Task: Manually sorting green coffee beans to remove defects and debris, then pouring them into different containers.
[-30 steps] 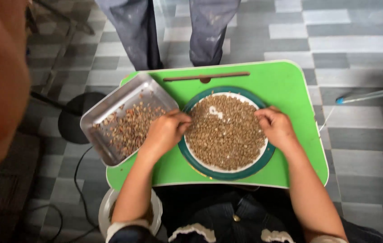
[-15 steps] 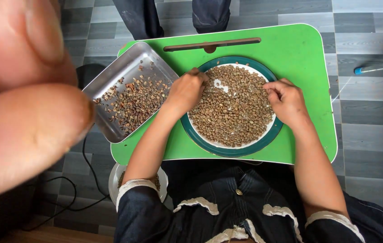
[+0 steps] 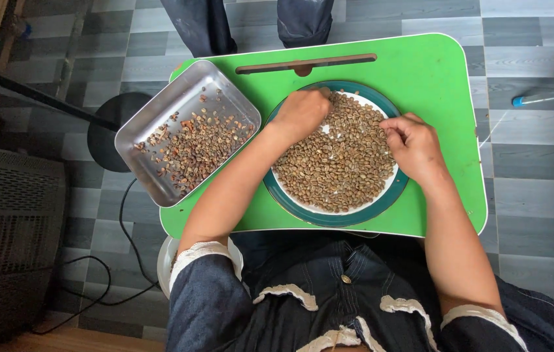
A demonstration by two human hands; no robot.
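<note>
A white plate with a dark green rim (image 3: 329,218) sits on a green lap table (image 3: 433,72) and is heaped with pale brown beans (image 3: 342,166). My left hand (image 3: 303,112) rests curled on the beans at the plate's far left edge, its fingertips hidden underneath. My right hand (image 3: 412,145) lies on the plate's right side, with thumb and forefinger pinched together among the beans. To the left, a rectangular metal tray (image 3: 160,114) overhangs the table's corner. It holds a thinner scatter of darker beans (image 3: 195,146).
Another person's legs (image 3: 251,23) stand just beyond the table's far edge. A brown slot handle (image 3: 306,63) runs along the table's far side. A black cable (image 3: 120,228) and a dark round base (image 3: 107,127) lie on the grey tiled floor at left.
The blurred finger that covered the left of the view is gone. My left hand has moved from near the tray up to the plate's far left edge. My right hand has barely shifted.
</note>
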